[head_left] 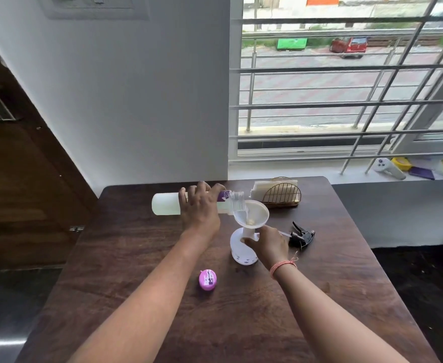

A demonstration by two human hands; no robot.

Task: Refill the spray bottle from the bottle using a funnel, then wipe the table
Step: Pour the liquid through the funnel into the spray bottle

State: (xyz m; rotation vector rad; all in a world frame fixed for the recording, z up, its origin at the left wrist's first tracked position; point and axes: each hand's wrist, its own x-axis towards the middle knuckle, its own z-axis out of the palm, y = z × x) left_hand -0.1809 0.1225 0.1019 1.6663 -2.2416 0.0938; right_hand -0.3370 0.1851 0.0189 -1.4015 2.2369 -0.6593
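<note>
Your left hand (200, 210) gripped the bottle (189, 203) tipped nearly flat, its open mouth over the funnel (253, 212), liquid running into the cone. Your right hand (267, 243) clasped the funnel's stem where it sat in the neck of the white spray bottle (238, 251), upright on the tabletop (136, 244). The black trigger head (301, 235) lay just to the right, the pink cap (208, 279) nearer you.
</note>
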